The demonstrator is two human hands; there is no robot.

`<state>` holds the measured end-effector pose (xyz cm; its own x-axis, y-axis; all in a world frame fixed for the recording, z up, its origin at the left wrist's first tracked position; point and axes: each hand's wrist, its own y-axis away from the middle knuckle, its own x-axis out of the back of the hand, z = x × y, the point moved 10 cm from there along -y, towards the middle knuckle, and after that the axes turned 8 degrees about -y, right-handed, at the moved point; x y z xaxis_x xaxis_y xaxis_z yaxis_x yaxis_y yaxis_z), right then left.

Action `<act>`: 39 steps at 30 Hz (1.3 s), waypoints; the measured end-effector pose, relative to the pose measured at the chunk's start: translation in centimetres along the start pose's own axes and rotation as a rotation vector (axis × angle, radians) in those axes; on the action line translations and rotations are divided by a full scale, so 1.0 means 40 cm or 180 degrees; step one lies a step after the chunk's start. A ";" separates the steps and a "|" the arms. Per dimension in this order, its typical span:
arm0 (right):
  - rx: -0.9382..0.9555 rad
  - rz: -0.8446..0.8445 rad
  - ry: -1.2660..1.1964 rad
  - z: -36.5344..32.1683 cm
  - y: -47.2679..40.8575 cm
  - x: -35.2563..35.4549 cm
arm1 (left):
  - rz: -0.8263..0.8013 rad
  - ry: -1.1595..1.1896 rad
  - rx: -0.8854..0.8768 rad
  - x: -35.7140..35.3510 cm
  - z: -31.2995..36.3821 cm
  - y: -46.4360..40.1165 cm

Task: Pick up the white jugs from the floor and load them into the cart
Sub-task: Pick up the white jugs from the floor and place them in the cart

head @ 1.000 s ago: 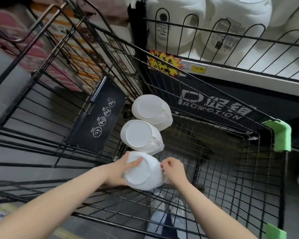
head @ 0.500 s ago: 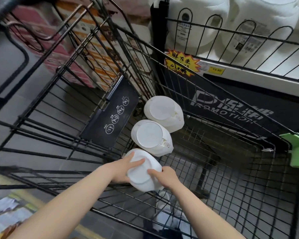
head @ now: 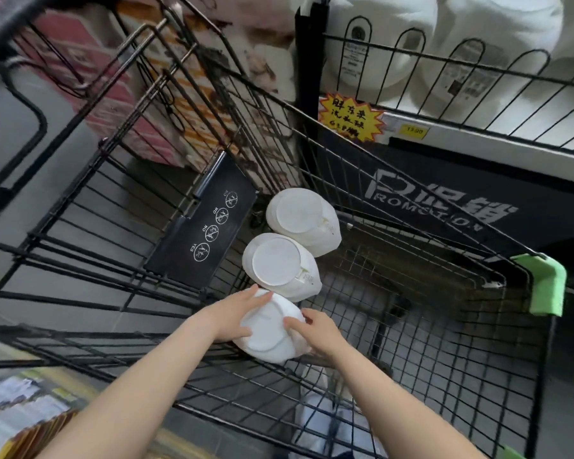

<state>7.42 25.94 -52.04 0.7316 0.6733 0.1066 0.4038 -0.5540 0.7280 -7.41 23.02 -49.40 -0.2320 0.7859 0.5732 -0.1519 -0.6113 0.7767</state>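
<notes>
Both grips hold the nearest white jug [head: 268, 332] between them: the left hand [head: 231, 318] lies spread on its left side and flat base, the right hand [head: 318, 329] presses its right side. The jug lies inside the black wire cart [head: 444, 326], base turned up toward the camera. Just beyond it, touching in a row, lie a second jug [head: 280, 266] and a third jug [head: 304, 220], beside the cart's black sign panel [head: 203, 223]. More white jugs [head: 497, 38] stand on the shelf [head: 478, 140] behind.
</notes>
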 end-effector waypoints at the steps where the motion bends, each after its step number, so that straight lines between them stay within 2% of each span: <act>1: 0.0079 -0.0047 -0.0004 -0.020 0.020 0.015 | 0.0169 0.0077 0.0053 0.026 0.004 0.012; 4: 0.0243 0.0008 -0.0055 -0.079 0.112 0.122 | 0.0710 0.0152 0.0120 0.132 0.061 0.051; 9: 0.0368 0.0505 0.0167 -0.089 0.281 0.375 | 0.1157 0.0317 -0.0502 0.294 0.330 0.063; 16: 0.0394 0.1630 -0.0334 0.050 0.586 0.722 | 0.1133 -0.0076 -0.1542 0.374 0.824 0.047; 21: 0.0337 0.2219 -0.0642 0.217 0.782 0.904 | 0.1145 -0.0251 -0.2069 0.334 1.153 0.035; 32: 0.0088 0.2885 -0.1227 0.675 1.147 1.240 | 0.0984 -0.0436 -0.2530 0.125 1.759 -0.005; 39: -0.0237 0.3559 -0.1830 0.974 1.376 1.389 | 0.0641 -0.0631 -0.2987 -0.008 2.171 -0.043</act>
<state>91.69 13.76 -32.44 0.7934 -0.4655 0.3922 -0.6078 -0.6410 0.4687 76.35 31.91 -28.23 -0.1848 0.6076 0.7724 -0.8494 -0.4941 0.1855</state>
